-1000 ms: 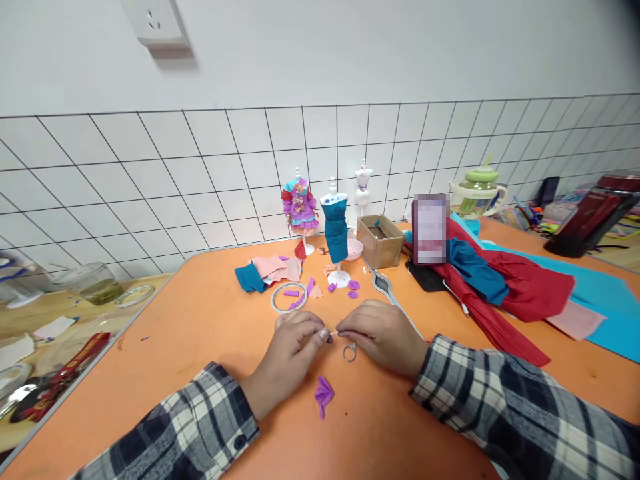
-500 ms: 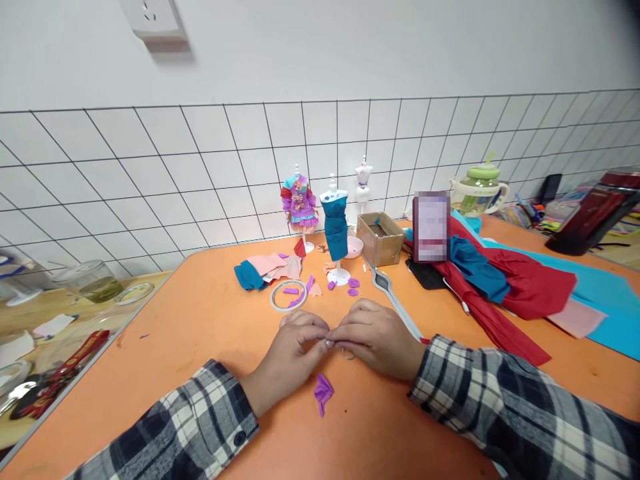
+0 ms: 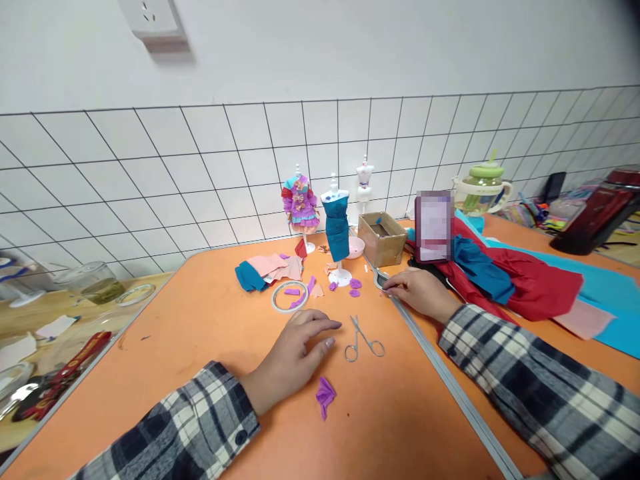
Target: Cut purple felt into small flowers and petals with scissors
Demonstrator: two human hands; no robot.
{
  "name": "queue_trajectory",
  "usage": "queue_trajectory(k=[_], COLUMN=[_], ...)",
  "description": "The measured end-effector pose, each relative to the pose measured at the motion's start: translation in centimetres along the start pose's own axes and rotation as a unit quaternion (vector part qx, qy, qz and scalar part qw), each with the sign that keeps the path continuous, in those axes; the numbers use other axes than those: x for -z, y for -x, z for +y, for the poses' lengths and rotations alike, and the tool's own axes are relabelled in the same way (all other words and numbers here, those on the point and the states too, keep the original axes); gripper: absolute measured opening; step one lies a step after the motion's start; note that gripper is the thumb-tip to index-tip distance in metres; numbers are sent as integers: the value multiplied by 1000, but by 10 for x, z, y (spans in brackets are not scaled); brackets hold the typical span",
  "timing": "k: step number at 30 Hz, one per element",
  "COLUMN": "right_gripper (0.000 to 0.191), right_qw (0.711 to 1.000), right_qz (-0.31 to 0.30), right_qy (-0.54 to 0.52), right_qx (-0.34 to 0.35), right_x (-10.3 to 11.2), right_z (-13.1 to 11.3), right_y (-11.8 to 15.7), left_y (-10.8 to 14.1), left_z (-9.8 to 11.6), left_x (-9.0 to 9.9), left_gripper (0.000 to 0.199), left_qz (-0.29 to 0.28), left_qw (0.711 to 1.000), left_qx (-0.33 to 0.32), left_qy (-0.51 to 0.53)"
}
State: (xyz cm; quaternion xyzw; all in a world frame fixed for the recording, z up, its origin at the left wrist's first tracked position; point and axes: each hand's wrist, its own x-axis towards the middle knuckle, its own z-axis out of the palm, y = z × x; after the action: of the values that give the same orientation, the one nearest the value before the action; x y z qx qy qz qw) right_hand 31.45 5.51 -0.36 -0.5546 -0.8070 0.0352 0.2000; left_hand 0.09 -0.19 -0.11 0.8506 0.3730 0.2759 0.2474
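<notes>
My left hand (image 3: 300, 357) hovers low over the orange table (image 3: 200, 320), thumb and fingers apart and holding nothing. Small metal scissors (image 3: 356, 328) lie with blades slightly spread, just right of its fingertips. A crumpled piece of purple crepe paper (image 3: 325, 398) rests nearer me. Farther right, my right hand (image 3: 420, 291) has its fingers bent together at a dark oval patch with a grey rim (image 3: 380, 280); anything between the fingertips is hidden. Several purple paper scraps (image 3: 355, 284) lie left of it. Behind them stands a small dress form (image 3: 337, 227) wrapped in teal paper.
A roll of tape (image 3: 275, 298) and folded paper (image 3: 273, 267) lie left of centre. Further back are a dressed form (image 3: 301, 203), a bare white form (image 3: 365, 180), a cardboard box (image 3: 383, 243) and a phone (image 3: 434, 227). Red paper (image 3: 535, 277) spreads rightward; a grey strip (image 3: 450, 380) crosses the table.
My hands have come apart. The right one has moved right and away from me to the grey-rimmed oval, uncovering the scissors. My left hand has stayed in place, its fingers now spread.
</notes>
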Motion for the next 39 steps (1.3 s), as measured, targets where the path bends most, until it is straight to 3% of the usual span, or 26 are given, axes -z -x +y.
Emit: queue_trajectory(k=[9,19,27,29,33,36,39], right_gripper=[21,24,27,27,30,29,26], right_qw=[997,986,998,999,996,996,986], right_qz=[-43,-80,-8,28,90,73,19], right_qy=[41,114,57,44,11,-3,-27], right_qx=[41,87,-1,-8,-4,51,162], right_x=[3,15,13,15,19,17,12], right_z=[16,-1,8,5,-2,-11,-29], right_y=[3,14,14,14,15,17,22], left_y=[2,1,0,-1,-3,-5,-6], left_z=[1,2,1,5,17,23,23], left_x=[1,0,1,8,25,32,34], left_gripper=[28,24,24,25,29,30,33], left_qz=[-13,-11,-8,-50,-208,-241,-249], left_qw=[999,997,997,997,974,965,963], left_qx=[-40,-15,-6,-26,-85,-97,-102], left_qy=[-5,-73,-71,-61,-39,-36,-30])
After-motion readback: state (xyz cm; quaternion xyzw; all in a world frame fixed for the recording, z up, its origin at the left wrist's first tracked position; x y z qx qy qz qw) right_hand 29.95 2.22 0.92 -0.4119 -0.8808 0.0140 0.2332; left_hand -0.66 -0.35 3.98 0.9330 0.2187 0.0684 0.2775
